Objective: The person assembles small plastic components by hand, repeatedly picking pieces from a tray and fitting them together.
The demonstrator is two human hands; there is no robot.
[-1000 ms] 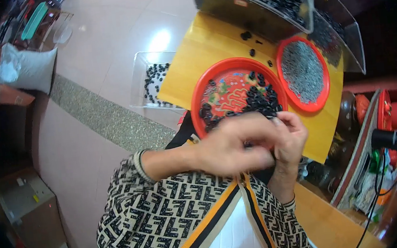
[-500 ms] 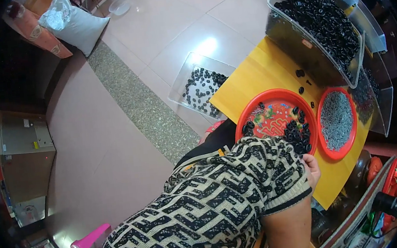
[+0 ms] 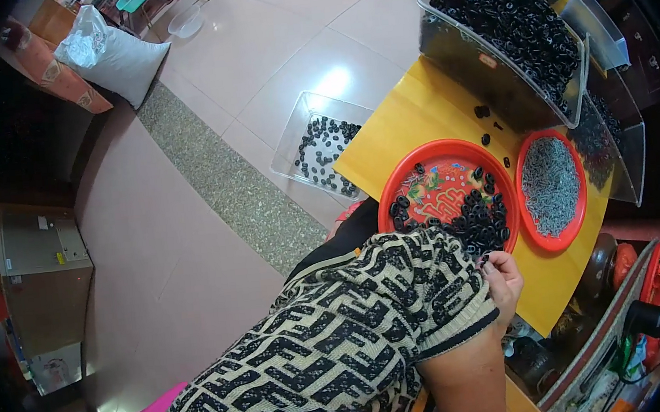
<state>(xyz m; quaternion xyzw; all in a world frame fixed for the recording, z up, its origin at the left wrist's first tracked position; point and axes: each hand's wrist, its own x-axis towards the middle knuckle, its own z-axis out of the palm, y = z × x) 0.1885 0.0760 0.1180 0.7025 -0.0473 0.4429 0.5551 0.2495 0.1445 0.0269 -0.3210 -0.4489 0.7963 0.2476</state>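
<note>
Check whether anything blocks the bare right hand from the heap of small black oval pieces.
Nothing visible: the bare right hand is beside the heap of small black oval pieces, at the lower-right rim of the round red plastic tray. The black-and-cream patterned sleeve hides part of the tray's near edge.

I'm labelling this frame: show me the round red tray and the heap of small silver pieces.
Round red tray (image 3: 442,147): head view, on its far rim.
Heap of small silver pieces (image 3: 552,188): head view, on its middle.
</note>
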